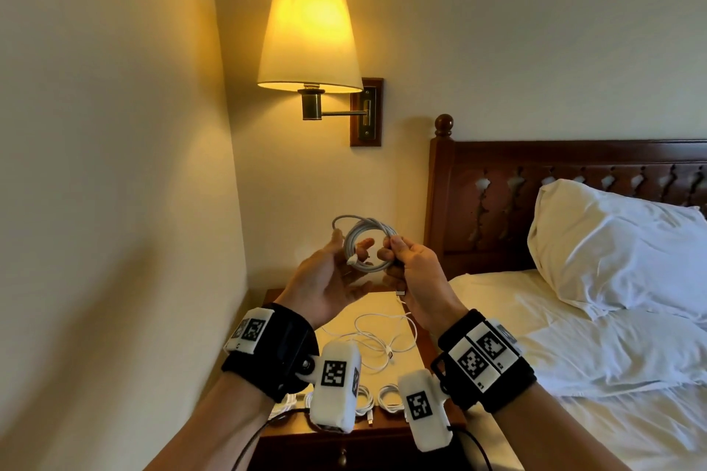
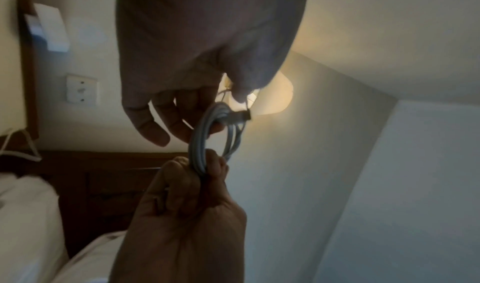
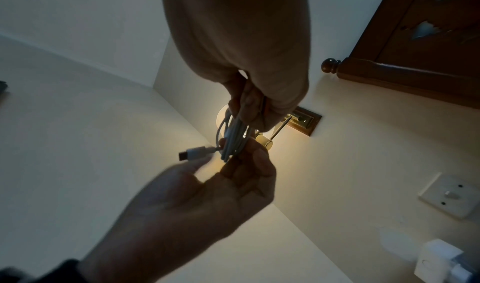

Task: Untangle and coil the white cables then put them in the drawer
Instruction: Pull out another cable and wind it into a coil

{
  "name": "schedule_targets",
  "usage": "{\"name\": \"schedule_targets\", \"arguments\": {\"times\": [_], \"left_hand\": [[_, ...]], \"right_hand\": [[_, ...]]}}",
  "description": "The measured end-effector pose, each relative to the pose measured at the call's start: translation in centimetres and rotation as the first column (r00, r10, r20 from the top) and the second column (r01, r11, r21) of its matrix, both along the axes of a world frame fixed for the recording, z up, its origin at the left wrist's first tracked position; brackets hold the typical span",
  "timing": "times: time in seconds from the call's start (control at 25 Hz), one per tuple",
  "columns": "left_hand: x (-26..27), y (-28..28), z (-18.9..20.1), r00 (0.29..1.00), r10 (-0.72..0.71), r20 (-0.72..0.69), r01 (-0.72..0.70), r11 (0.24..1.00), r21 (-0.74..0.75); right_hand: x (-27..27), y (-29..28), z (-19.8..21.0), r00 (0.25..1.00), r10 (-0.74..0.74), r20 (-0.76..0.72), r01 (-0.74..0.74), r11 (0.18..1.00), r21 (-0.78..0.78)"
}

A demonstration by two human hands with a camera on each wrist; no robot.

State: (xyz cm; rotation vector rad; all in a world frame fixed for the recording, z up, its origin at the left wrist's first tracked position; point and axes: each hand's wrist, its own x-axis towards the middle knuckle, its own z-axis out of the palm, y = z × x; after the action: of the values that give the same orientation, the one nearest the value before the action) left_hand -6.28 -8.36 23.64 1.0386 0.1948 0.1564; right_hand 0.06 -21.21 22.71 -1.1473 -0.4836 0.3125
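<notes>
1. Setting: a small wooden bedside desk (image 1: 415,363) stands in a corner, hemmed by a cream wall on its left and a white-sheeted bed (image 1: 574,375) touching its right edge. A dark carved wooden headboard (image 1: 535,180) rises behind the bed; a lit wall lamp with a cream shade (image 1: 310,38) hangs above the corner. Open air for movement lies above the desk, between lamp and desktop.
2. White cable coil (image 1: 367,243): a round bundle of several loops, held in mid-air above the desk's far end and below the lamp. In the head view the ring's open face is turned towards the camera; its plane stands roughly upright. One plug end (image 3: 194,154) sticks out sideways from the coil, seen in the right wrist view.
3. Left hand (image 1: 333,279): palm up and turned inward, fingers loosely curled, thumb and fingertips closing on the coil's left side.
4. Right hand (image 1: 415,271): fingers (image 2: 182,176) curled tight, pinching the coil's right side; a connector tip shows below this fist.
5. Loose white cable (image 1: 382,333): lies sprawled in open loops on the desktop, beneath the hands.
6. Small wound white cables (image 1: 386,396): rest near the desk's front edge, partly hidden by the wrist cameras.
</notes>
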Motion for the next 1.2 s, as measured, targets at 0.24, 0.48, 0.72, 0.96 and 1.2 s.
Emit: {"name": "schedule_targets", "arguments": {"times": [0.24, 0.48, 0.72, 0.96, 1.2], "left_hand": [[-0.5, -0.9, 0.8, 0.982, 0.162, 0.101, -0.191, 0.837, 0.512], [-3.3, -0.8, 0.7, 0.991, 0.010, 0.134, -0.110, 0.637, 0.763], [-4.9, -1.8, -0.2, 0.986, -0.072, 0.150, -0.073, 0.622, 0.780], [-4.7, -1.1, 0.7, 0.986, -0.153, -0.063, 0.135, 0.524, 0.841], [-3.2, 1.6, 6.5, 0.993, 0.083, -0.087, 0.014, 0.641, 0.767]], "right_hand": [[0.9, 0.1, 0.1, 0.989, -0.150, -0.009, 0.150, 0.989, -0.005], [4.1, -1.6, 2.5, 0.964, -0.256, -0.075, 0.257, 0.966, 0.008], [5.6, -1.3, 4.4, 0.954, -0.298, -0.022, 0.296, 0.953, -0.063], [3.8, -1.5, 4.8, 0.975, -0.029, 0.221, 0.057, 0.991, -0.123], [2.7, -1.6, 5.5, 0.957, 0.087, 0.275, -0.050, 0.989, -0.136]]}}
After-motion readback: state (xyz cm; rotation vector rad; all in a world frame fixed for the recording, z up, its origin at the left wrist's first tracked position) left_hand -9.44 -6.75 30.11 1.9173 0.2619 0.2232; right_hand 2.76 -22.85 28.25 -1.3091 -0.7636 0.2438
